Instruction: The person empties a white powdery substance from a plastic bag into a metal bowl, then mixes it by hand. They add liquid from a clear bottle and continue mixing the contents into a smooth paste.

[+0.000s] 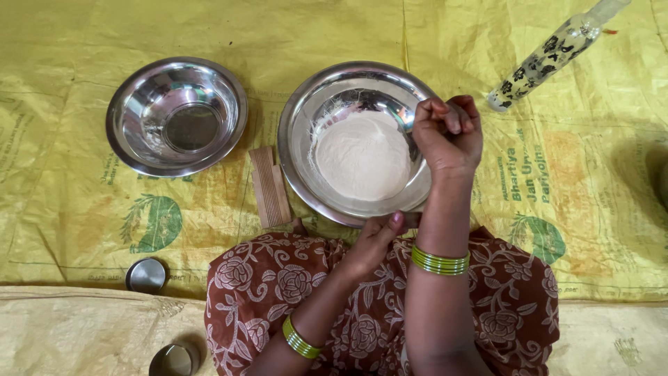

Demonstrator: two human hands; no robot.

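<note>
Two steel bowls sit on a yellow sheet on the floor. The flour bowl is the one right in front of the person's lap. The right hand hangs over its far right side, a bit above the rim. The fingers are curled in tight with the tips pinched together, and I cannot tell if a bit of flour is held inside. The left hand is down at the near rim of this bowl. Its fingers bend around the edge and touch it, so it holds the bowl.

The flour is a pale, soft, round heap that fills the bottom of the bowl. A thin dusting of it sticks to the shiny wall on the left. The bowl is wide and bright like a mirror.

The empty bowl sits to the left, apart from the first. A small ridged wooden board lies between them, just beside the flour bowl. A clear bottle with dark flower shapes lies on its side at the far right. Two little steel cups stand near the left knee. Both wrists wear green bangles.
</note>
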